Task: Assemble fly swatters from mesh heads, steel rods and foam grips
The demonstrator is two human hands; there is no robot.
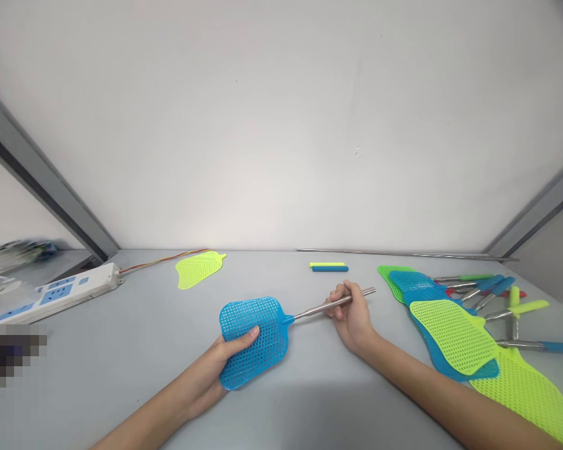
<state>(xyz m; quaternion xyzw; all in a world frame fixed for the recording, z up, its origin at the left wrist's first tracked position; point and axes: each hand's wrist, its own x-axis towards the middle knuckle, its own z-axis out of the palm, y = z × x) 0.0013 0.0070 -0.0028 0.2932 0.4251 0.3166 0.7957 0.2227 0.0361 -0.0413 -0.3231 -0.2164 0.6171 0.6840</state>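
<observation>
Blue swatter head [268,347] sits pinched between the left fingers [244,341], while the right fingers [355,294] hold its rod [313,310] (slim metal), which could slip should they loosen.

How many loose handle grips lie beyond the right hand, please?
2: a yellow grip and, just in front of it, a blue grip, both beyond the right hand. None seems hidden.

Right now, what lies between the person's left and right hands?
In the head view, part of the blue mesh paddle and its metal rod lie between the left hand and right hand.
</observation>
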